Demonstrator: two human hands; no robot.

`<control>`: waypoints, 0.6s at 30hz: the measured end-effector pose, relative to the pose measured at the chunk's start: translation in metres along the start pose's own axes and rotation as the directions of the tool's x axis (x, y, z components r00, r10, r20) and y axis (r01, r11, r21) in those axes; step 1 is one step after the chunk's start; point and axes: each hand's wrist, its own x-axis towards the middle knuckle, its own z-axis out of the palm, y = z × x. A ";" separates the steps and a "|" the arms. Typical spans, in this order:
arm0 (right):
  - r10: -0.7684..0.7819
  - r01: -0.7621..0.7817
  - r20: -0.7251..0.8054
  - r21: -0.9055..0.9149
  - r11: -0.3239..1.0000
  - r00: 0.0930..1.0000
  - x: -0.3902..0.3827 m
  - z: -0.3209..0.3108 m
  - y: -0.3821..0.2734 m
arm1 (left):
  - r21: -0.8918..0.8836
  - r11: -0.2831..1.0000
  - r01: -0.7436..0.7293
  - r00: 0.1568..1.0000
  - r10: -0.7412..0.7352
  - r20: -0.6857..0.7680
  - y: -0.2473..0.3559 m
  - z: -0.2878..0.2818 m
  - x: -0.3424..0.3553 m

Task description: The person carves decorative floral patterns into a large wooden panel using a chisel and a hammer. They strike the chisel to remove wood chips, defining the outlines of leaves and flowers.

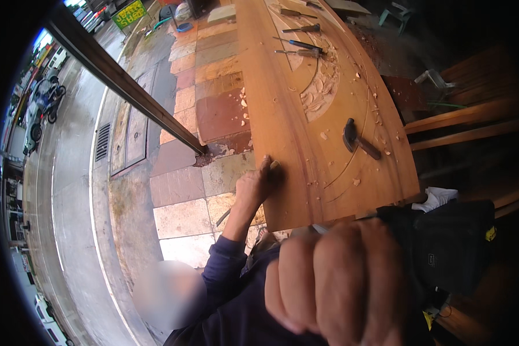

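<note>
A long wooden board (288, 132) stretches away from me, with curved lines and a partly carved hollow (320, 95) full of pale shavings. My left hand (255, 185), in a navy sleeve, rests at the board's left edge. Its fingers are curled around a small, light-tipped thing that I cannot make out. Close to the camera, my right hand (340, 282) is a blurred fist, its inside hidden. On the board lie a hammer (368, 148) and, farther off, several carving chisels, among them a dark-handled chisel (308, 28) and a blue-handled chisel (304, 45).
A slanting post (127, 95) stands left of the board on the tiled pavement (181, 187). Beyond lies a road (72, 190) with a motorcycle (52, 98). At the right are a black bag (455, 248), a white cloth (438, 199) and wooden beams (461, 118).
</note>
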 end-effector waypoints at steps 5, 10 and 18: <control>0.062 -0.062 0.026 -0.015 0.998 0.998 0.001 0.041 0.023 | -0.082 0.997 0.011 0.997 -0.005 0.073 0.013 0.002 0.016; 0.078 -0.078 0.013 -0.030 0.997 0.997 0.005 0.056 0.036 | -0.127 0.991 -0.043 0.999 0.042 -0.007 0.007 0.008 0.012; -0.045 -0.433 -0.693 -0.499 0.750 0.720 -0.056 -0.101 -0.018 | -0.156 0.988 -0.011 0.999 0.018 0.045 0.009 0.010 0.012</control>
